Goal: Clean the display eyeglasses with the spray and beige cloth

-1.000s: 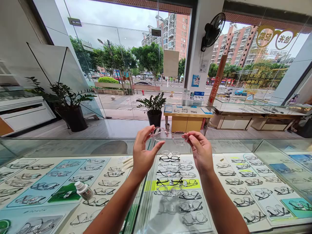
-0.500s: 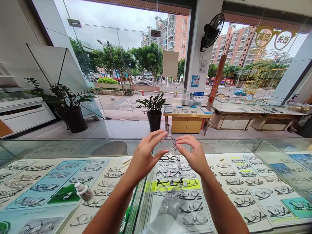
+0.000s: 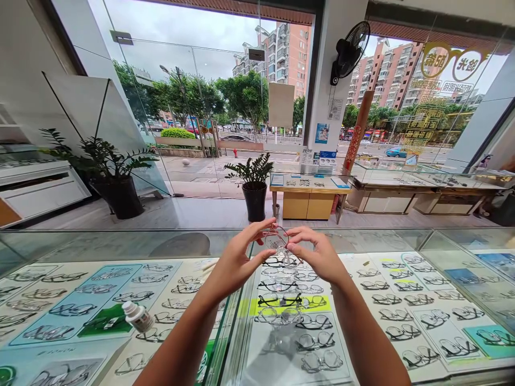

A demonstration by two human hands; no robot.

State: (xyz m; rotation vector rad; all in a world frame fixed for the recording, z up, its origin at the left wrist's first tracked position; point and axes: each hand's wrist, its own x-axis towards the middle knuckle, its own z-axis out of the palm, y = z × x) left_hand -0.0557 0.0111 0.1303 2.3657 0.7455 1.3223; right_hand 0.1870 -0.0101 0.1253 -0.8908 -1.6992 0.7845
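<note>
Between my two hands, above the glass counter, is a pair of eyeglasses with a thin reddish rim and a round clear lens facing me. My left hand grips the left side, its fingers along the top and its thumb near the lower edge. On the right side, my right hand pinches the frame between thumb and fingers. Part of the eyeglasses is hidden behind my fingers. Below them, rows of display eyeglasses lie inside the glass counter.
A small white bottle stands on the counter glass at left, near my left forearm. Beyond the counter are a potted plant, a larger plant pot and a display table. A black fan hangs on the pillar.
The eyeglasses have tilted and shifted slightly left and down, so the reddish rim shows more clearly. My right hand has moved a little left and down with them.
</note>
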